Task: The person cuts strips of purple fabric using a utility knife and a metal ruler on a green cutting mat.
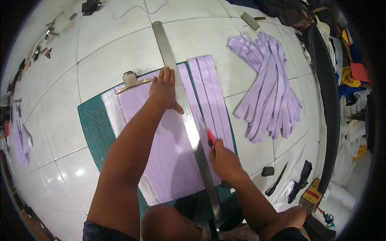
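Observation:
A long metal ruler (187, 116) lies lengthwise over a lilac fabric piece (169, 148) on a green cutting mat (95, 126). My left hand (165, 90) presses flat near the ruler's far part, fingers stretched forward and thumb out on the metal. To the right of the ruler, my right hand (226, 160) is wrapped round a red-handled cutter (211, 137), its tip pointing away from me over the fabric. Several cut lilac strips (207, 88) lie side by side along the mat's right part. A metal bulldog clip (132, 82) grips the fabric's far left edge.
A pile of lilac strips (267, 88) lies on the white tiled floor to the right. Nearer are black scissors (277, 178) and a small black block (267, 171). A metal block (251, 21) sits at the far right. A long black roll (321, 100) borders the right side.

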Motion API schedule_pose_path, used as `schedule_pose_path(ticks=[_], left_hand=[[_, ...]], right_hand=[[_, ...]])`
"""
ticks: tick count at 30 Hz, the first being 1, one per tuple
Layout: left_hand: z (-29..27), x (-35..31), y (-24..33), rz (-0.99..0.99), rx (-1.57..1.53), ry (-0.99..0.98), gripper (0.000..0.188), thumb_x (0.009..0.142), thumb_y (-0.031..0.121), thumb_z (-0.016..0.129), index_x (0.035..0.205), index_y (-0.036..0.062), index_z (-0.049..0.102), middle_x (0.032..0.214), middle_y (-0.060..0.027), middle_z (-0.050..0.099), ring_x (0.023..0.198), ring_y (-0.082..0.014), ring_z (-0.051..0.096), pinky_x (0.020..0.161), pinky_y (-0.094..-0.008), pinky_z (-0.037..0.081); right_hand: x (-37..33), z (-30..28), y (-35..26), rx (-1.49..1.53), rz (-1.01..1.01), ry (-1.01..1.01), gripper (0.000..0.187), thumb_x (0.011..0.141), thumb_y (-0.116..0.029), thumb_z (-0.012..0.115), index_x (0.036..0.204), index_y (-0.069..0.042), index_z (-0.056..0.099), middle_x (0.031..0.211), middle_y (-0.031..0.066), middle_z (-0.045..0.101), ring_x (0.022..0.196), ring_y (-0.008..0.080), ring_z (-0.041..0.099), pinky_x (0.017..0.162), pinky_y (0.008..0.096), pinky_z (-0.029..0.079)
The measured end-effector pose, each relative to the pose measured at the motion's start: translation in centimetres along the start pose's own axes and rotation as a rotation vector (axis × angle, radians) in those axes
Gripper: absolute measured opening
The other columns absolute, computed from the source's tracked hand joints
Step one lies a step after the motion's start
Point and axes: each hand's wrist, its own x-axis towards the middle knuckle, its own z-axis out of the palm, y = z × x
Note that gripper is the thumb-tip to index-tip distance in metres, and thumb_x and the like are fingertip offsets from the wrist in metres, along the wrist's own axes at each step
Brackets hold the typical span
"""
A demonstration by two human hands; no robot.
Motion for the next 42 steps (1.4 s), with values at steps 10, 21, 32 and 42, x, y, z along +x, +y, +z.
schedule_pose_path(ticks=[10, 21, 32, 42], left_hand=[[1.6, 0.8, 0.1, -0.004, 0.013, 0.044, 0.147, 0.047, 0.061, 0.091, 0.152, -0.0063, 0.013, 0.159, -0.0276, 0.017, 0.149, -0.0390, 0.021, 0.118, -0.0498, 0.028], [0.5, 0.3, 0.5, -0.016, -0.009, -0.004, 0.154, 0.040, 0.062, 0.092, 0.154, -0.0037, 0.013, 0.161, -0.0240, 0.016, 0.150, -0.0359, 0.018, 0.119, -0.0479, 0.026], [0.1, 0.3, 0.5, -0.016, 0.019, -0.026, 0.155, 0.040, 0.062, 0.092, 0.153, -0.0060, 0.011, 0.161, -0.0243, 0.014, 0.150, -0.0356, 0.017, 0.120, -0.0468, 0.026], [0.0, 0.7, 0.3, -0.021, 0.042, -0.063, 0.156, 0.040, 0.064, 0.091, 0.153, -0.0059, 0.009, 0.161, -0.0236, 0.013, 0.150, -0.0349, 0.017, 0.120, -0.0466, 0.026]], right_hand=[[15.2, -2.2, -9.8, 0.055, -0.254, 0.335, 0.034, 0.095, -0.024, 0.052, 0.111, 0.002, 0.038, 0.092, 0.0293, 0.067, 0.090, 0.0470, 0.067, 0.079, 0.0542, 0.053], [16.5, -4.0, -11.2, -0.011, -0.116, 0.246, 0.035, 0.092, -0.018, 0.057, 0.119, 0.002, 0.047, 0.110, 0.0285, 0.067, 0.105, 0.0421, 0.066, 0.091, 0.0514, 0.050], [5.2, 2.5, -0.1, 0.057, -0.087, 0.042, 0.036, 0.095, -0.021, 0.052, 0.121, 0.001, 0.041, 0.100, 0.0297, 0.064, 0.099, 0.0470, 0.063, 0.086, 0.0534, 0.048], [-6.6, 3.7, 6.1, 0.004, 0.105, -0.104, 0.028, 0.096, -0.020, 0.054, 0.113, 0.000, 0.045, 0.089, 0.0277, 0.066, 0.086, 0.0475, 0.065, 0.076, 0.0558, 0.049]])
